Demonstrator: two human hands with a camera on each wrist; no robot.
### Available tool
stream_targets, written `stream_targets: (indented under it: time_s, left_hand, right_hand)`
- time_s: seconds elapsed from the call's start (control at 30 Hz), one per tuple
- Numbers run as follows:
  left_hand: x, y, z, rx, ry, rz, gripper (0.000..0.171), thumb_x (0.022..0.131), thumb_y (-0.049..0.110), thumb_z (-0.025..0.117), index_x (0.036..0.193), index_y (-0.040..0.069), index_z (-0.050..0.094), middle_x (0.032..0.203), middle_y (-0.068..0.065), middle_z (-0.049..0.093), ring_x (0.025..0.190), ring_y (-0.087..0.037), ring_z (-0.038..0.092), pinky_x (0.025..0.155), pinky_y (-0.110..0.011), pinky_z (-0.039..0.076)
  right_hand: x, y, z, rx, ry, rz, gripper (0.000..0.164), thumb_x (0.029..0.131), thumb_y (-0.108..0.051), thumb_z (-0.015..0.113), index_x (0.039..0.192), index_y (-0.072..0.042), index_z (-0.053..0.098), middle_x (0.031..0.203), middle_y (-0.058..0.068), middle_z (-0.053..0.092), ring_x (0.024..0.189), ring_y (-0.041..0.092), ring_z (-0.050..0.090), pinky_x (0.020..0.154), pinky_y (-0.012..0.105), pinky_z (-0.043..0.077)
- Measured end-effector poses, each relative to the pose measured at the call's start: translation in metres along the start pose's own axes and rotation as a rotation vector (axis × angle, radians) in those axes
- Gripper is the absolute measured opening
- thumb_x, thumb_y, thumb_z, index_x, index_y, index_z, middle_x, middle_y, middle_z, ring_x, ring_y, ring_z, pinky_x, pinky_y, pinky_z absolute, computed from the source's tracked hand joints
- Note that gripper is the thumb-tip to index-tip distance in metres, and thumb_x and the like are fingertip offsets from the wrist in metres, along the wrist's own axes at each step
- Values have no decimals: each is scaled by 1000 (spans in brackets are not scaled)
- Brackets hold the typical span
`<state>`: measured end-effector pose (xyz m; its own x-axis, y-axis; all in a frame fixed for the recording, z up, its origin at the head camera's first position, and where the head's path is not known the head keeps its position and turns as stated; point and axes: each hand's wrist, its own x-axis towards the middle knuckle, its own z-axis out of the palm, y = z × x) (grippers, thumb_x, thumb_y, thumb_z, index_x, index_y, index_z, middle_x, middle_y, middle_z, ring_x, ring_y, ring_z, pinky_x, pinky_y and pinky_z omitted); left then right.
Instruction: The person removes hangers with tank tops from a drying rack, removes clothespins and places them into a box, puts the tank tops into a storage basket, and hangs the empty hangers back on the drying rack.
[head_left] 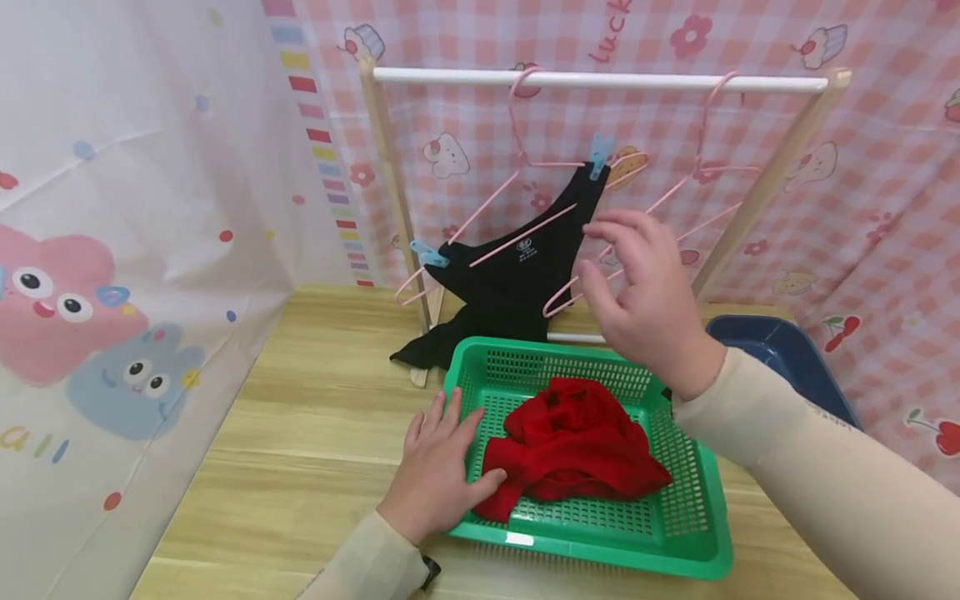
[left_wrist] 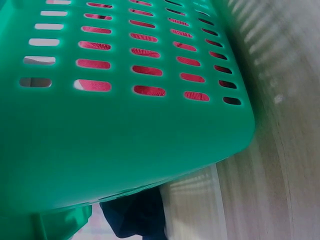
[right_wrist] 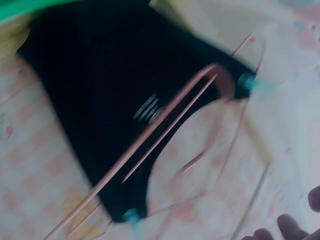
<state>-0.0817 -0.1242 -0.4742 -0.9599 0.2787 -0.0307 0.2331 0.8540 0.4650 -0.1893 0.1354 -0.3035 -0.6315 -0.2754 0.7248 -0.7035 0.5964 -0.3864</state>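
Observation:
My left hand [head_left: 435, 475] rests on the left rim of the green basket [head_left: 705, 500], fingers spread and the thumb over the red garment. That red cloth [head_left: 570, 442] lies bunched inside; from the left wrist, it shows through slots in the basket wall [left_wrist: 125, 135]. My right hand [head_left: 648, 292] is raised in front of the rack with loosely bent fingers and nothing between them. Just left of it hangs a black garment [head_left: 517, 267], clipped to a pink hanger [head_left: 487, 202] by two blue clothespins [head_left: 600, 157]. In the right wrist view, fingertips [right_wrist: 290, 227] show at the lower right.
A rack with a white rail [head_left: 600, 80] and wooden posts stands at the back. Another pink hanger [head_left: 670, 193] hangs on its right side. A dark blue tray [head_left: 780, 350] lies behind my right arm. Printed cloth lines the back and left of the wooden table [head_left: 300, 467].

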Motion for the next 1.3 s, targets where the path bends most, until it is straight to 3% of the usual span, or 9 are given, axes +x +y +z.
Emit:
stream_targets:
  time_s: [0.2,0.37,0.6,0.8,1.07,1.3]
  left_hand:
    - [0,0,-1,-2,-3,-1,86,91,63,69,160,18,45,175,-14,21,164,-41,11,126,-68,14]
    - [1,-1,-1,-1,-1,-4,85,91,62,69,160,18,46,176,-14,21,164,-40,10,127,-68,14]
    - [1,-2,-2,-5,5,-4,83,91,62,69,159,18,47,175,-14,22,164,-40,11,127,-67,14]
    - [2,-1,-2,-4,8,-2,82,92,62,68,158,18,48,175,-14,22,164,-40,11,127,-67,13]
    - [1,-2,-1,-17,-8,-11,81,92,61,69,158,18,49,176,-14,21,164,-41,9,127,-67,12]
    - [1,-1,0,-8,-11,-10,80,91,61,68,157,19,49,176,-14,21,164,-40,10,127,-67,13]
  right_hand:
    - [-12,-26,19,24,-94,-175,33,96,-15,69,124,3,70,135,24,63,124,42,56,104,56,43]
    - [1,-28,28,5,-147,-182,34,97,-17,70,124,4,70,134,23,65,123,41,57,107,54,43]
    - [35,-11,37,-13,-251,-32,34,101,-19,66,127,4,68,133,21,66,129,39,55,114,53,39]
    - [66,10,37,-125,-354,110,41,104,-22,60,134,6,61,138,24,63,135,41,52,121,52,32]
    - [96,31,26,-295,-502,392,63,106,-29,52,155,7,40,157,30,46,149,47,38,126,57,27]
    - [113,47,18,-406,-588,527,64,106,-33,46,152,12,39,155,37,43,144,55,39,123,60,31]
